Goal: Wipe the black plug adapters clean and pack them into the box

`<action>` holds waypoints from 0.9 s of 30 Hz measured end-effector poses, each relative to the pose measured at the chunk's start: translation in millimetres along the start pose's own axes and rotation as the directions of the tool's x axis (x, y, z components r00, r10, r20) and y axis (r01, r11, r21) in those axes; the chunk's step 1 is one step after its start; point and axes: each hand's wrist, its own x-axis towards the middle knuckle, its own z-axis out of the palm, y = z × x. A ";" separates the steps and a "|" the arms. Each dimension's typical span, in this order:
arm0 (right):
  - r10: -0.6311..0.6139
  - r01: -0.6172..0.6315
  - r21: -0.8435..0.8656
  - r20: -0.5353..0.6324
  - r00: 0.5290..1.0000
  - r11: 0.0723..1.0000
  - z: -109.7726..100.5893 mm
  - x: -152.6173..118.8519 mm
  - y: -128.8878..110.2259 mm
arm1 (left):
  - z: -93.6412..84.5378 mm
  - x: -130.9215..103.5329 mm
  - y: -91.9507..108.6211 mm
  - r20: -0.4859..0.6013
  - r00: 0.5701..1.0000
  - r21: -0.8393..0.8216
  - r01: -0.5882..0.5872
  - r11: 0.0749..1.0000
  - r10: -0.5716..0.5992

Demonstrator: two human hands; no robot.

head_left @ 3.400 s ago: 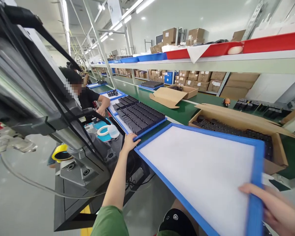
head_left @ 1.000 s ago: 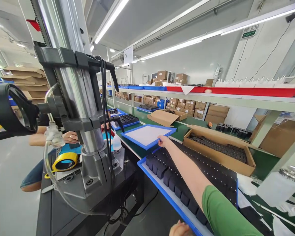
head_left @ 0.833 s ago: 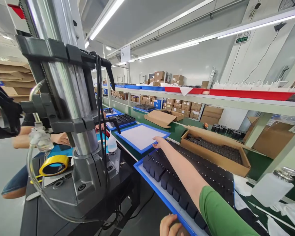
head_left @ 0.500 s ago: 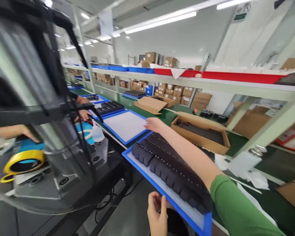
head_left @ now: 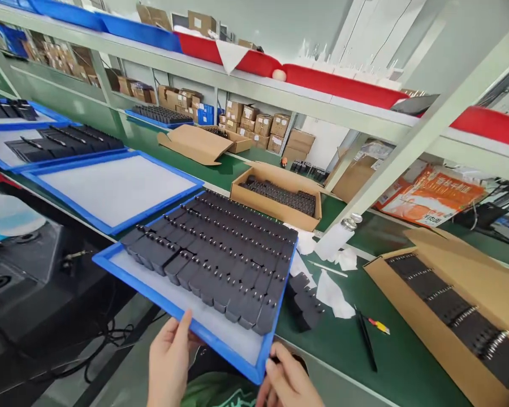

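Green bench: both hands' fingers clamp blue tray (head_left: pixel 123 261) of black parts (head_left: pixel 220 254); left hand (head_left: pixel 167 362), right hand (head_left: pixel 286 381).

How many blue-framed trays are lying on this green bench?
4: loaded tray in both hands, empty tray beside it, two more trays far left. Others may be out of frame.

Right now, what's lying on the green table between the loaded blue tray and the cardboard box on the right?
In the head view, between the loaded tray and the cardboard box lie loose black parts, crumpled white wipes, a bottle and a pen.
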 end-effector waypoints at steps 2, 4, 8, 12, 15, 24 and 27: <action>0.022 -0.023 0.127 0.013 1.000 0.992 13.0 11.6 -6.1 | 1.0 -1.1 1.9 -0.014 1.000 0.013 0.003 1.000 -0.003; 0.025 -0.035 0.192 0.054 0.998 0.981 16.1 12.9 -23.2 | 2.8 -1.2 5.0 -0.016 1.000 0.043 -0.009 0.999 0.009; -0.009 -0.012 0.237 0.089 0.996 0.971 4.0 14.9 -46.3 | 9.8 6.9 12.0 0.005 0.999 0.105 -0.045 0.993 0.044; -0.039 0.028 0.256 0.036 0.999 0.966 0.5 34.5 -52.7 | 22.2 25.2 18.7 0.042 0.996 0.155 -0.088 0.984 0.083; -0.060 0.055 0.272 0.009 0.998 0.961 3.9 50.7 -58.5 | 30.1 41.0 23.6 0.074 0.991 0.227 -0.129 0.965 0.115; -0.099 0.096 0.205 0.006 0.995 0.974 -7.6 34.8 -61.8 | 10.8 43.3 72.1 0.260 0.963 0.678 -0.236 0.696 0.073; -0.286 0.283 -0.082 -0.037 0.957 0.956 -27.7 -2.9 -56.3 | 23.6 27.7 94.9 0.572 0.728 0.655 -0.683 0.324 0.378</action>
